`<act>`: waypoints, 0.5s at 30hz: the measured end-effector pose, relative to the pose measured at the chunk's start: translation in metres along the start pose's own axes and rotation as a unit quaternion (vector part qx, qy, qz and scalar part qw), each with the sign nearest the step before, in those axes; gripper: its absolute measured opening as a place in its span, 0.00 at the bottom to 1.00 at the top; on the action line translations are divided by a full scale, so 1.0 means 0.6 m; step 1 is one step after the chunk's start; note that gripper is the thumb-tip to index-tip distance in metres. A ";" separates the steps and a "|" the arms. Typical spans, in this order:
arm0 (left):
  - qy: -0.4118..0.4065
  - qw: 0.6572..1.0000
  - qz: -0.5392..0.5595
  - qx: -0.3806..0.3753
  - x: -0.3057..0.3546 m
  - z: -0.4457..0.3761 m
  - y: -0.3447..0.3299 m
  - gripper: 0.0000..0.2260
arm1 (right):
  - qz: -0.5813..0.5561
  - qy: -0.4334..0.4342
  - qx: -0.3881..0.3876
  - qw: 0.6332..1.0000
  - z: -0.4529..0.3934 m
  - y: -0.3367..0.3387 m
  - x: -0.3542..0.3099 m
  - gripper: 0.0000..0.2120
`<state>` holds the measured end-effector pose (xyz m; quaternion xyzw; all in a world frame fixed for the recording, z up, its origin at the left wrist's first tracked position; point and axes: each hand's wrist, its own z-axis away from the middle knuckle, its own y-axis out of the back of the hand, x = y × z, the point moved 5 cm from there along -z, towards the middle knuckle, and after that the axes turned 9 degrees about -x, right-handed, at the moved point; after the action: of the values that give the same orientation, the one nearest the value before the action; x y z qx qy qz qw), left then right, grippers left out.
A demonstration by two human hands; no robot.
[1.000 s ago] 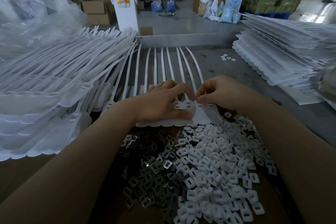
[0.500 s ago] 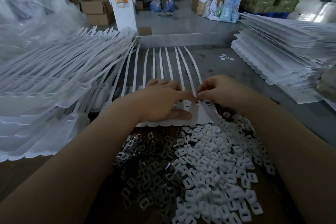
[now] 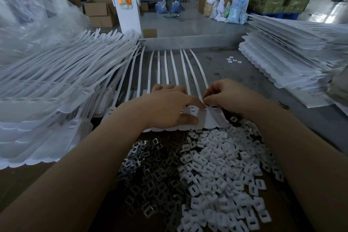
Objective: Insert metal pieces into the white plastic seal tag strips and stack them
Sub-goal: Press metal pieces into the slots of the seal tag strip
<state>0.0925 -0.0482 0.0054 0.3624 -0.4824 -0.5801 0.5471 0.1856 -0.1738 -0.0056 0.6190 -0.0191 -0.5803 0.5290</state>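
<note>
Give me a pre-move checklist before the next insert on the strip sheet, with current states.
1. Strip sheet pinned flat: ok, the left hand rests on its tag end, thumb on the lower edge.
2. Right hand at the slot row: ok, fingertips meet the left index finger there.
3. Piece seated in the slot: cannot tell, the fingers hide it.
4. Metal pieces in reach: ok, piled just below the sheet.
5. White plastic pieces in reach: ok, piled beside them.
6. Stack to the right has room on top: cannot tell.
</note>
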 end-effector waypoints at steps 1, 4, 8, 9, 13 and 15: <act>0.001 1.000 0.017 -0.002 -0.001 0.001 -0.002 0.20 | 0.006 0.002 0.000 1.000 0.001 0.000 -0.001 0.03; 0.004 0.999 0.033 0.002 0.000 0.001 -0.005 0.19 | 0.023 0.004 -0.004 1.000 0.001 -0.001 -0.004 0.04; 0.003 1.000 0.007 0.029 0.007 -0.004 0.001 0.19 | 0.024 0.002 -0.006 1.000 0.000 -0.001 -0.002 0.03; 0.002 1.000 0.001 0.031 0.009 -0.005 0.003 0.19 | 0.026 0.002 -0.007 1.000 -0.001 -0.002 -0.002 0.03; -0.006 1.000 -0.002 0.025 0.008 -0.001 0.001 0.19 | 0.037 0.000 -0.004 0.999 -0.004 -0.003 -0.002 0.03; -0.010 1.000 0.015 0.015 0.001 0.005 -0.008 0.20 | 0.041 0.000 -0.002 0.999 -0.004 -0.003 -0.003 0.03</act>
<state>0.0882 -0.0487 0.0019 0.3577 -0.5020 -0.5677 0.5457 0.1856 -0.1702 -0.0062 0.6169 -0.0432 -0.5580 0.5533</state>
